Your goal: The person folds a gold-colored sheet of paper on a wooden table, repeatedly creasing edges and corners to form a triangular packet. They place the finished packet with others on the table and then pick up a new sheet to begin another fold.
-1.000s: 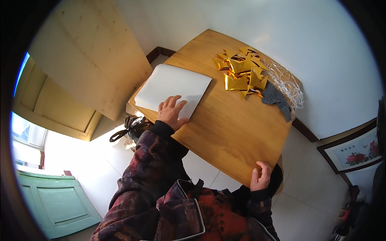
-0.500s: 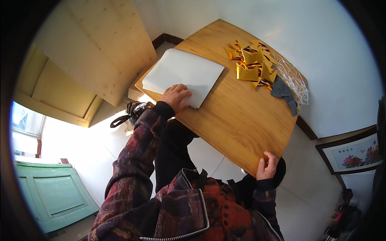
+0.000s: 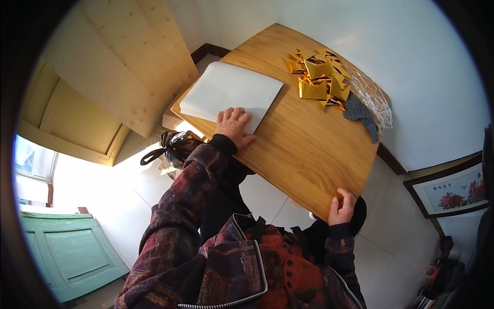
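A stack of white sheets (image 3: 226,87), paper by its look, lies on the far left of the wooden table (image 3: 303,149). On the stack's near edge rests my left hand (image 3: 235,126), palm down with fingers spread; its thumb reaches toward the bare wood. My right hand (image 3: 342,207) is curled at the table's near right edge, thumb over the wood; what lies under its fingers is hidden. A pile of folded gold foil papers (image 3: 316,77) sits at the far right.
Beside the gold pile are a grey knitted cloth (image 3: 360,116) and a tangle of clear strands (image 3: 375,103). A black plastic bag (image 3: 175,147) hangs or stands by the table's left side. A framed flower picture (image 3: 453,195) leans on the right; a green panel (image 3: 77,252) is at lower left.
My left hand has slid right along the near edge of the stack, its fingers spreading. My right hand keeps its place at the table edge.
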{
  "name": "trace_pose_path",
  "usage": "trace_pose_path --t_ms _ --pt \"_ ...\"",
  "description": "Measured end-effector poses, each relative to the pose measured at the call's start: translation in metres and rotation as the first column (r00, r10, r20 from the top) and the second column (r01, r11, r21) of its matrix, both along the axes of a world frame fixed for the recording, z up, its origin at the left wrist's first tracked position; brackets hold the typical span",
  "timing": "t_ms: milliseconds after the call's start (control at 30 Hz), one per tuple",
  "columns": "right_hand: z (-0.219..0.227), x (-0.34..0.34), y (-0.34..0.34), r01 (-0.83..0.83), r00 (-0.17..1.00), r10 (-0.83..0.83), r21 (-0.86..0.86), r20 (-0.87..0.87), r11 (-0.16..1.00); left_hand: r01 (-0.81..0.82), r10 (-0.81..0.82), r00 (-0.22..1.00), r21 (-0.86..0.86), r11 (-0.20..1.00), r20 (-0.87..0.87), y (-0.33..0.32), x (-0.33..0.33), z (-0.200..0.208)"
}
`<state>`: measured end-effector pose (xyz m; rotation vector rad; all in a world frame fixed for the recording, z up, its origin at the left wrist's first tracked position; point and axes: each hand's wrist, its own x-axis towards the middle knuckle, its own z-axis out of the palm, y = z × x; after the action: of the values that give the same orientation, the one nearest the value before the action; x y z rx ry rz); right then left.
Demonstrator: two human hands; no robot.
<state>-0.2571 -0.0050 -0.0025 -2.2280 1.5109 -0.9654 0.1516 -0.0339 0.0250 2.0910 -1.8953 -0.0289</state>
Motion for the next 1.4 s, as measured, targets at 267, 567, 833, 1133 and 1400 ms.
trace_pose_path --t_ms 267,567,833,1133,1400 --pt "0.002 0.002 0.001 0.003 1.000 -0.003 0.012 0.022 1.000 -0.035 0.002 0.988 -0.208 0.978 -0.156 0.001 -0.002 -0.017" --pt "0.004 0.003 0.001 0.012 1.000 -0.012 0.004 0.018 1.000 -0.165 0.046 0.799 -0.145 0.976 -0.600 -0.015 0.017 -0.022" --pt "0.004 0.003 0.001 0.014 1.000 -0.014 -0.006 0.023 1.000 -0.135 0.052 0.833 -0.111 0.985 -0.552 -0.020 0.021 -0.025" --pt "0.003 0.003 0.001 0.010 1.000 -0.010 -0.025 0.023 1.000 0.013 -0.018 0.849 -0.012 1.000 -0.529 -0.016 0.025 -0.017" --pt "0.004 0.003 0.001 0.015 0.999 -0.015 0.002 0.032 1.000 0.161 -0.217 0.943 -0.224 0.961 -0.253 -0.007 0.030 -0.022"
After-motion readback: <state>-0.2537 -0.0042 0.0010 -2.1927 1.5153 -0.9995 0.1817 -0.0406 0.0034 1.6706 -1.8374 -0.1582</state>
